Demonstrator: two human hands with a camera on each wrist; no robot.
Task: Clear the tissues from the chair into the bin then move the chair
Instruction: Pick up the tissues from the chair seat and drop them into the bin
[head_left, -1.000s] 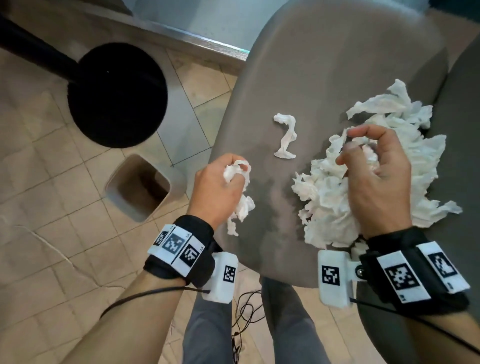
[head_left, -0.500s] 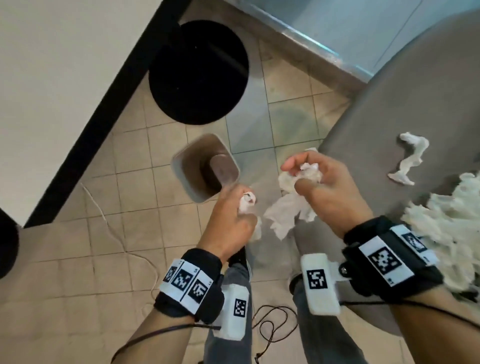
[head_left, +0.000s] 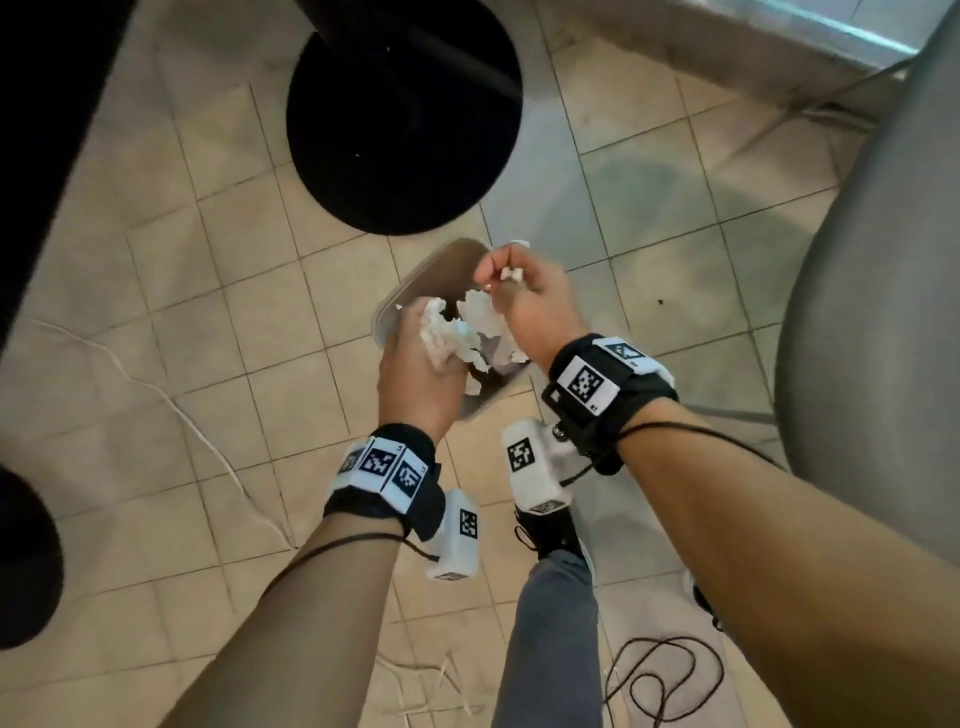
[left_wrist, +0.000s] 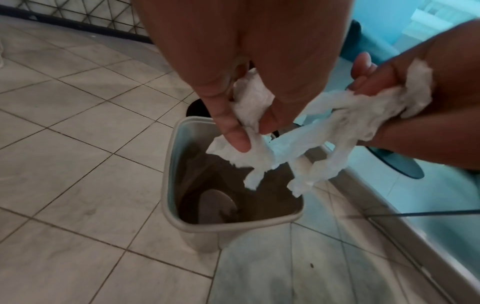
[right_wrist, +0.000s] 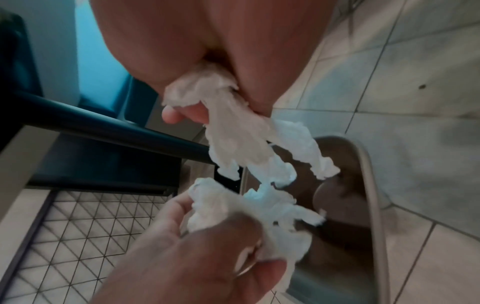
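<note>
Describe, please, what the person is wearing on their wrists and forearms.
Both forearms are bare, with no sleeves. Each wrist carries a black strap with white panels printed with black square tag markings, plus a white boxy camera unit bearing another tag. A thin black cable runs back along each forearm.

— Where do we have our hands?

— Both forearms reach forward and down from six o'clock. Our left hand (head_left: 415, 374) sits toward eleven o'clock of its wrist, back up, fingers (left_wrist: 235, 139) and thumb curled in a pinch.

— And the other?

— Our right hand (head_left: 524, 301) lies just at one o'clock of the left, close beside it, fingers bunched and clenched. Each wrist wears a black band with a white camera block beneath.
</note>
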